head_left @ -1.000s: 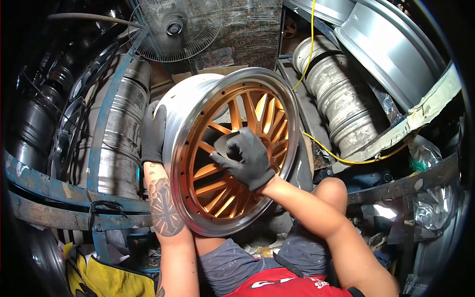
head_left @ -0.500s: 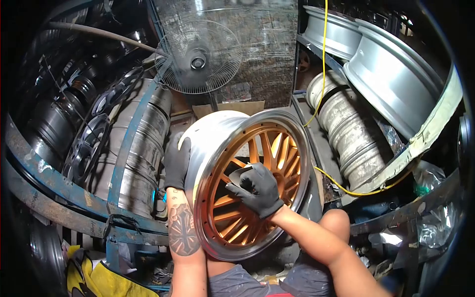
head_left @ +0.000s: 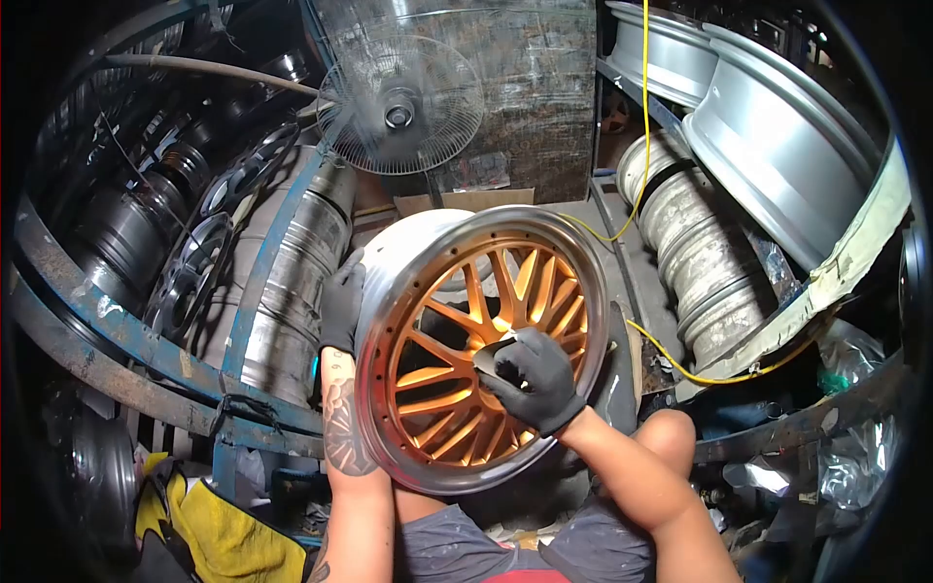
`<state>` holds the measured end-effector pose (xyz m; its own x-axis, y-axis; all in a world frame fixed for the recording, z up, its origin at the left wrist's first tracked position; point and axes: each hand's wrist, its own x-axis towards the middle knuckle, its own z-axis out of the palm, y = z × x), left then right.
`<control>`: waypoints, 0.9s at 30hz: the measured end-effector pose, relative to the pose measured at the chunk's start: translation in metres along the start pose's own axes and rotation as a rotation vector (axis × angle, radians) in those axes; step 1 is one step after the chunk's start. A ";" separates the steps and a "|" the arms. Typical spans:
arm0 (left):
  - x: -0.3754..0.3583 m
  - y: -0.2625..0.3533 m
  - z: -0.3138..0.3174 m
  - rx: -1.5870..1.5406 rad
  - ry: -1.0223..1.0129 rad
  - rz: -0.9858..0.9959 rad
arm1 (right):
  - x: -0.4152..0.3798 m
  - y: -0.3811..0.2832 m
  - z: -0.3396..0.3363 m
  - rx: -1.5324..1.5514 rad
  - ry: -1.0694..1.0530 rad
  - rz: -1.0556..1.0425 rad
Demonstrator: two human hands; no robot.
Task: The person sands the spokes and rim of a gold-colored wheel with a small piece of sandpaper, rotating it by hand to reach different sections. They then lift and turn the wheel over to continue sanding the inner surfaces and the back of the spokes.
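Observation:
A car wheel rim (head_left: 372,374) stands tilted between my knees, with gold spokes and a bare metal outer lip and barrel. My left hand (head_left: 342,306), in a dark grey glove, holds the left side of the barrel, fingers along its rear edge. Over the spokes near the hub is my gloved right hand (head_left: 540,384), its fingers curled around a folded grey sheet (head_left: 494,361) that looks like sandpaper. The hand covers the hub and part of the sheet.
A fan (head_left: 398,115) stands ahead. Stacked rims (head_left: 695,248) lie to the right, below large silver rims (head_left: 787,146). A blue metal frame (head_left: 258,282) crosses the left side. A yellow cable (head_left: 644,117) hangs at right; a yellow cloth (head_left: 228,530) lies lower left.
My right hand has moved right and slightly down across the spokes, towards the hub, with the grey sheet. The wheel's face has turned more towards me. My left hand stays on the barrel.

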<state>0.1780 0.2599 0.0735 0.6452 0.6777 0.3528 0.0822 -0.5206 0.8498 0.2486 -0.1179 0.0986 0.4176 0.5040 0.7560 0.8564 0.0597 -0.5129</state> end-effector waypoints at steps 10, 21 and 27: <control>-0.038 0.005 -0.023 0.146 0.158 -0.065 | -0.009 0.002 -0.052 0.004 0.000 0.053; -0.098 0.022 -0.051 0.374 0.270 -0.115 | -0.018 -0.011 -0.077 0.072 -0.010 0.008; -0.152 0.046 -0.060 0.456 0.231 -0.076 | -0.025 -0.015 -0.091 0.076 -0.080 0.016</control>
<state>0.0382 0.1637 0.0821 0.4440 0.7927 0.4178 0.4786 -0.6039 0.6374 0.2527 -0.2096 0.1245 0.4030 0.5727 0.7138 0.8227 0.1150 -0.5567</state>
